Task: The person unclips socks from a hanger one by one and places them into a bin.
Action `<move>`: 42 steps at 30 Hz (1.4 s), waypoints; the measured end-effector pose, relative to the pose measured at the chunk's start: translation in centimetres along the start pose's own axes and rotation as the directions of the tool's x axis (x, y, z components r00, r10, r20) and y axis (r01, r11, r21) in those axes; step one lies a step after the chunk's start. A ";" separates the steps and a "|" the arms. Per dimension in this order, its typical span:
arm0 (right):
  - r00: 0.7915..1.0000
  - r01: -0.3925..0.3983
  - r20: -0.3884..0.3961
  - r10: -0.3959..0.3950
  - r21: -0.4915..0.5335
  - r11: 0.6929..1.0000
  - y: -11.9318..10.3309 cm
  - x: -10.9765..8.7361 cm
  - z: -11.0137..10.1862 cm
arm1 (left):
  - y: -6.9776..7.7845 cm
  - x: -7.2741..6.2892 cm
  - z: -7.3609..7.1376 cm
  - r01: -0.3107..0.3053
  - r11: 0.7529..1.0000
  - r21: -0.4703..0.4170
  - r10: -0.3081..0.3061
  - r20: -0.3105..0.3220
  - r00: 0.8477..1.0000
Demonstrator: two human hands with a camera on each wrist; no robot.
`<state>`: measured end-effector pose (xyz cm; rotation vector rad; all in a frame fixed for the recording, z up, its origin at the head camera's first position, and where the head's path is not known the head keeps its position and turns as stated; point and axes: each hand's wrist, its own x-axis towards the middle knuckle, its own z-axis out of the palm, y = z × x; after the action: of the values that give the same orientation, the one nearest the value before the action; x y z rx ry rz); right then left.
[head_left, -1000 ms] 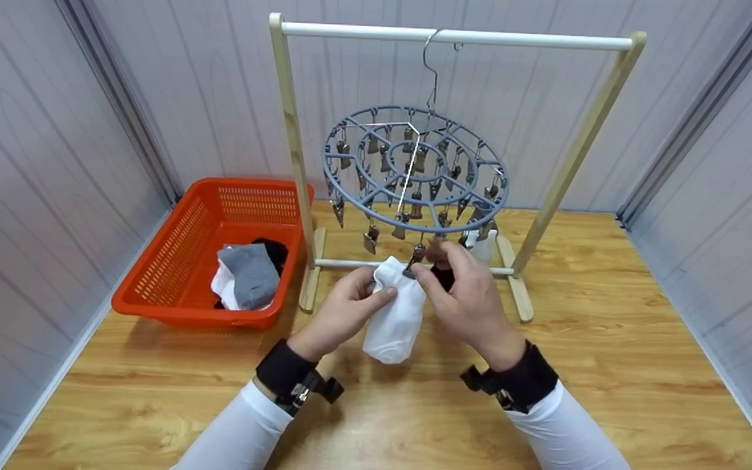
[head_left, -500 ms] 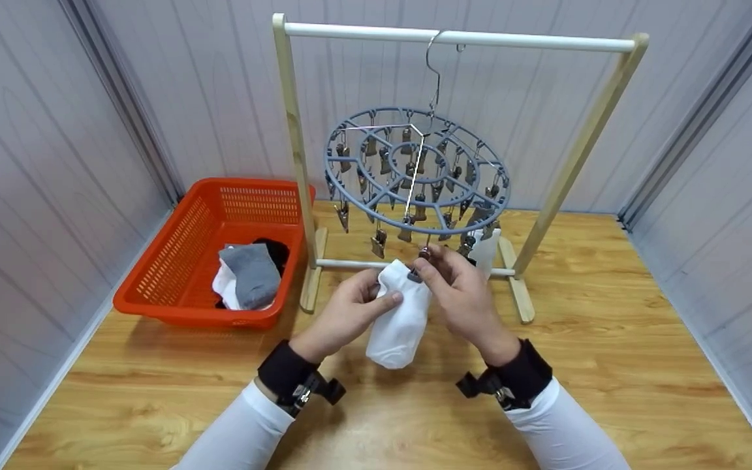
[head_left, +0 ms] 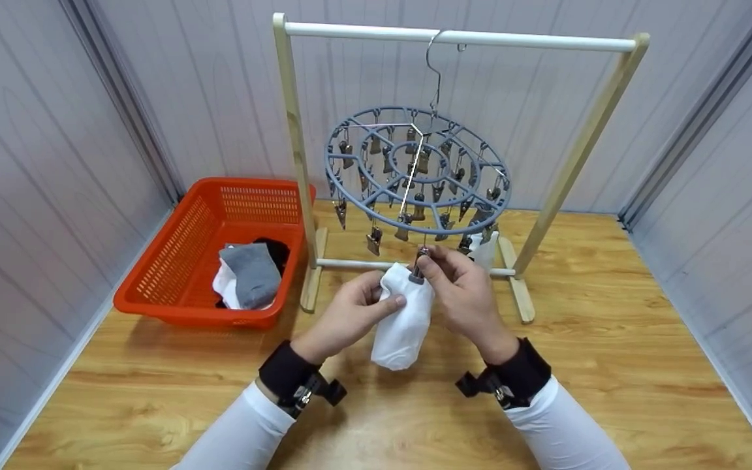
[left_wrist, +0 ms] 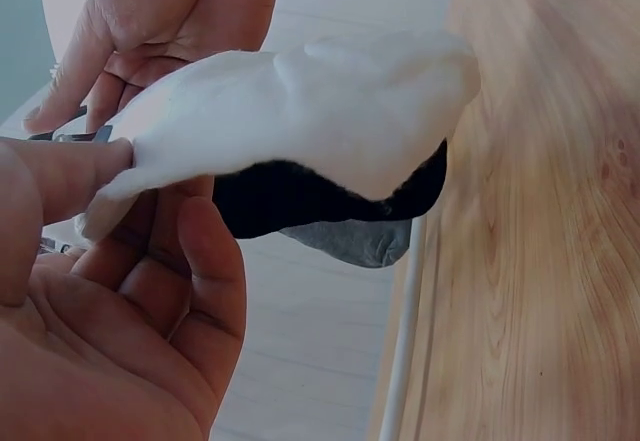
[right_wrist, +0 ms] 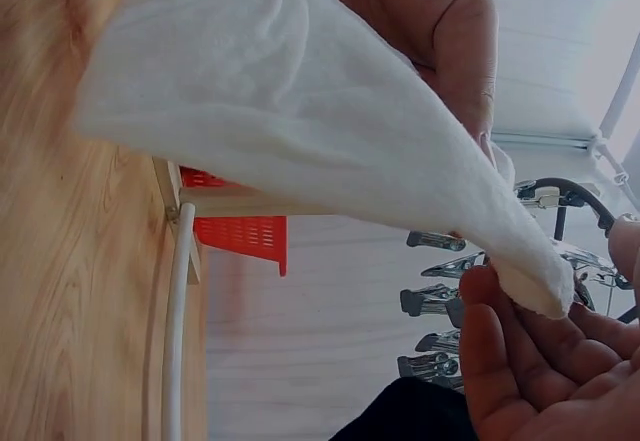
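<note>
A white sock [head_left: 402, 336] hangs between both hands in the head view, toe end down. My left hand [head_left: 344, 312] pinches its cuff between thumb and fingers. At the cuff's right side, my right hand [head_left: 470, 303] pinches a metal clip [head_left: 417, 277], whose lower end lies over the fabric. This clip dangles from the front rim of a round grey-blue drying hanger [head_left: 441, 232]. Whether the clip's jaws bite the cuff cannot be told. Behind the white sock, the left wrist view shows a black sock [left_wrist: 300, 199] and a grey sock [left_wrist: 355, 243].
Several other clips hang below the hanger, which hooks onto a white rail [head_left: 532, 40] on a wooden stand. Another white sock [head_left: 482, 251] hangs behind the right hand. A red basket [head_left: 154, 301] with grey, white and black socks [head_left: 253, 277] stands left on the wood-patterned surface.
The right hand's fingers have closed in around the clip, which now stands more upright at the cuff. Both hands and the white sock have shifted slightly right and down.
</note>
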<state>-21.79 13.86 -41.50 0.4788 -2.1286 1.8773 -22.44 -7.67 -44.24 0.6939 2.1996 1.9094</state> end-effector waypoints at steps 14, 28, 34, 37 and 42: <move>0.996 0.018 -0.081 -0.020 -0.031 0.999 0.1 0.1 0.0 | 0.4 0.0 0.3 -0.023 1.000 0.015 0.023 0.014 1.000; 0.981 0.135 -0.127 -0.148 -0.107 0.985 0.4 -0.1 -0.3 | 0.4 -0.1 0.3 -0.017 1.000 0.021 0.017 0.023 1.000; 0.977 0.168 -0.118 -0.179 -0.094 0.981 0.3 -0.3 -0.3 | 0.6 -0.2 0.3 -0.017 1.000 0.016 0.017 0.026 1.000; 0.973 0.184 -0.121 -0.194 -0.089 0.979 0.3 -0.3 -0.3 | 0.6 -0.2 0.3 -0.018 1.000 0.020 0.017 0.026 1.000; 0.972 0.194 -0.122 -0.203 -0.079 0.978 0.3 -0.2 -0.4 | 0.5 -0.2 0.2 -0.023 1.000 0.019 0.022 0.036 0.999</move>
<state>-21.70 14.26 -41.82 0.5200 -1.9733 1.6759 -22.07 -7.56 -43.78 0.7532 2.2009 1.8740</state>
